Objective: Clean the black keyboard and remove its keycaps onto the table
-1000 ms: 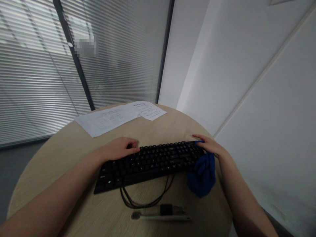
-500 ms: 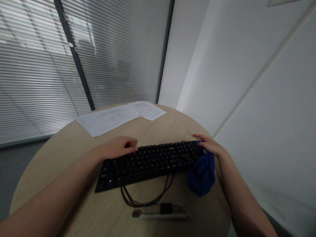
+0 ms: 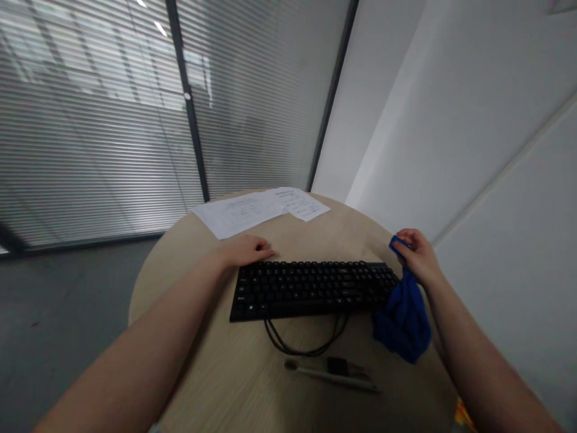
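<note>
A black keyboard (image 3: 311, 291) lies on the round wooden table, its cable (image 3: 300, 352) looping out from under the near edge. At its far left corner rests my left hand (image 3: 247, 249), fingers curled in and thumb pointing right; nothing shows in it, and whether it touches the keyboard I cannot tell. Beyond the keyboard's right end, my right hand (image 3: 417, 255) is raised and pinches a blue cloth (image 3: 403, 322) by a fold. The cloth hangs down over the keyboard's right side to the table.
Near me on the table lie a toothbrush-like brush (image 3: 331, 376) and a small black object (image 3: 337, 365). Printed papers (image 3: 243, 213) are spread at the far edge. A white wall (image 3: 487, 150) rises on the right, and a glass partition with blinds (image 3: 112, 150) stands behind.
My right hand has lifted off the keyboard's right end with the cloth. The left hand has shifted back from over the keys to the far edge. The view has turned left.
</note>
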`<state>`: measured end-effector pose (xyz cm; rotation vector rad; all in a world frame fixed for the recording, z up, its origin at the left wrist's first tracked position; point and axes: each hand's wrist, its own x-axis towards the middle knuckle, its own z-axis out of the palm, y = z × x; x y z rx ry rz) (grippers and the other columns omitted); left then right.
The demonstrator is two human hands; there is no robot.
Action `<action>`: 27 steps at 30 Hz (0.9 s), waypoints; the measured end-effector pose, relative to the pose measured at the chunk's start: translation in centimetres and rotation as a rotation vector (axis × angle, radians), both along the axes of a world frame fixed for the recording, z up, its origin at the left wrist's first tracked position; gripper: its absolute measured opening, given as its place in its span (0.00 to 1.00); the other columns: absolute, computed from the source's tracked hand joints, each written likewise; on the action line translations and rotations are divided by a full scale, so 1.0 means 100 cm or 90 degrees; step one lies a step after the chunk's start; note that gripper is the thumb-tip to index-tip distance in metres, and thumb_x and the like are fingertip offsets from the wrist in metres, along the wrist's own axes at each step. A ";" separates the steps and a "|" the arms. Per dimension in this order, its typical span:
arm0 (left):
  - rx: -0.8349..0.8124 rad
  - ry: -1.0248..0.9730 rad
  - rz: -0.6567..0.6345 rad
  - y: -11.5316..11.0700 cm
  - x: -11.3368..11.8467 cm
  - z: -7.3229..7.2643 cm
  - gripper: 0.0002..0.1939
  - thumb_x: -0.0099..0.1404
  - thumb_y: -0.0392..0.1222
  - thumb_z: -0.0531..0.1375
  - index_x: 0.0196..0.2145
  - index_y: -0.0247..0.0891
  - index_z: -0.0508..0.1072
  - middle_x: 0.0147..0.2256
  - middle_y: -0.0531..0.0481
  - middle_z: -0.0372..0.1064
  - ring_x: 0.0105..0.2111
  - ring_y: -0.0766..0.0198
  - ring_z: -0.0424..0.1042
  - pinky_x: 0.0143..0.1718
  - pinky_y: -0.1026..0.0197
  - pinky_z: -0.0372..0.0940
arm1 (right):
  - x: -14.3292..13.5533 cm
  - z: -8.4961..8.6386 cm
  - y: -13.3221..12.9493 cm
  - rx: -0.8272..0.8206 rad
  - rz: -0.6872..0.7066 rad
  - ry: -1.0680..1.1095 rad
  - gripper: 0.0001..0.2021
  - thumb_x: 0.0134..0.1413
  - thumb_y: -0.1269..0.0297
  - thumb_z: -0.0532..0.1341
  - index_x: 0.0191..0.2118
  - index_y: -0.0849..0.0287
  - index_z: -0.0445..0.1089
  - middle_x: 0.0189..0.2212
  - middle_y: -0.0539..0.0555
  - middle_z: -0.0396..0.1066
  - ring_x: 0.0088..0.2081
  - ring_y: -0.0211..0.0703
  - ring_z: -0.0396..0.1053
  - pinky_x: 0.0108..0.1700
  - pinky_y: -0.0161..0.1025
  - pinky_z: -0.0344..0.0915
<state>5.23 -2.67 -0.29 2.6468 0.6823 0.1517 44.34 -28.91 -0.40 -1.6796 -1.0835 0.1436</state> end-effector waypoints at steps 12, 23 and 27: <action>-0.014 -0.025 0.020 0.001 0.000 -0.012 0.26 0.65 0.62 0.53 0.24 0.37 0.71 0.23 0.51 0.67 0.25 0.64 0.62 0.28 0.60 0.53 | -0.169 0.058 0.089 -0.142 0.464 -0.332 0.04 0.56 0.63 0.64 0.32 0.56 0.70 0.31 0.50 0.74 0.35 0.43 0.71 0.40 0.39 0.65; -0.026 -0.004 0.012 -0.002 -0.007 -0.004 0.11 0.59 0.37 0.59 0.36 0.29 0.78 0.32 0.50 0.76 0.33 0.62 0.69 0.34 0.58 0.57 | -0.261 0.005 0.150 -0.127 0.634 -0.327 0.05 0.52 0.70 0.68 0.32 0.57 0.70 0.31 0.49 0.72 0.34 0.41 0.69 0.38 0.38 0.63; -0.028 0.006 0.020 -0.001 -0.007 -0.005 0.12 0.61 0.38 0.57 0.36 0.30 0.79 0.31 0.51 0.76 0.33 0.62 0.70 0.34 0.59 0.58 | -0.264 0.001 0.146 -0.096 0.663 -0.337 0.05 0.54 0.70 0.68 0.38 0.56 0.75 0.38 0.51 0.77 0.42 0.43 0.72 0.48 0.41 0.65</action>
